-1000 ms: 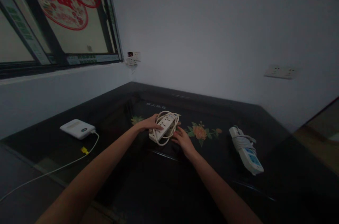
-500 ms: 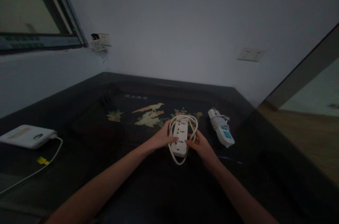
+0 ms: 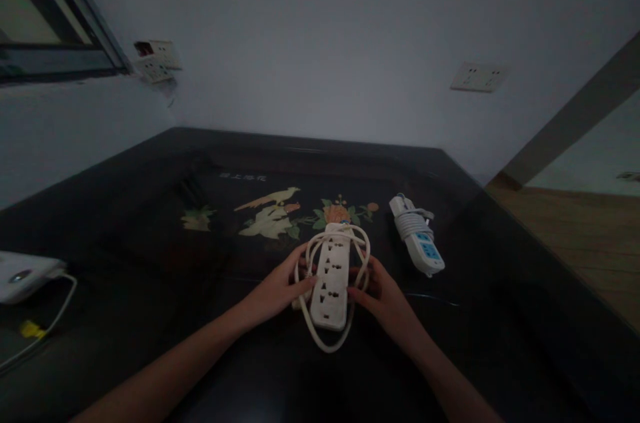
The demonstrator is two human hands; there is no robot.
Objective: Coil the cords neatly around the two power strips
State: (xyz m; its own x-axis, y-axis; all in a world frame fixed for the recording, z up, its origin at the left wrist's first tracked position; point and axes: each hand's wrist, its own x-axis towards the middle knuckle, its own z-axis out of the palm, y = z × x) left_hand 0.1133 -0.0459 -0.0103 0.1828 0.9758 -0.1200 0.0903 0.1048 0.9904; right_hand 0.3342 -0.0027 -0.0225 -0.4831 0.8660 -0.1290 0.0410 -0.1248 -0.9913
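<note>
Both my hands hold a white power strip (image 3: 333, 276), its sockets facing up and its far end pointing toward the wall. A pale cord (image 3: 320, 341) loops around the strip and crosses over its far end. My left hand (image 3: 286, 284) grips the left edge, thumb on the side and fingers partly hidden behind the cord. On the opposite edge my right hand (image 3: 383, 296) closes in the same way, its fingertips partly hidden. To the right lies a second white power strip (image 3: 417, 235) with blue sockets and a grey cord wound around it.
The dark glossy table (image 3: 240, 369) bears a bird-and-flower picture (image 3: 270, 219). At the left edge sits a white device (image 3: 25, 276) with a cable and yellow tag (image 3: 33, 329). Wall sockets (image 3: 479, 77) are on the back wall, and a loose socket plate (image 3: 155, 69) hangs near the window.
The power strip in my hands has come nearer to me and slightly left, appearing larger. The camera view has shifted, so the white device is now partly cut off at the left.
</note>
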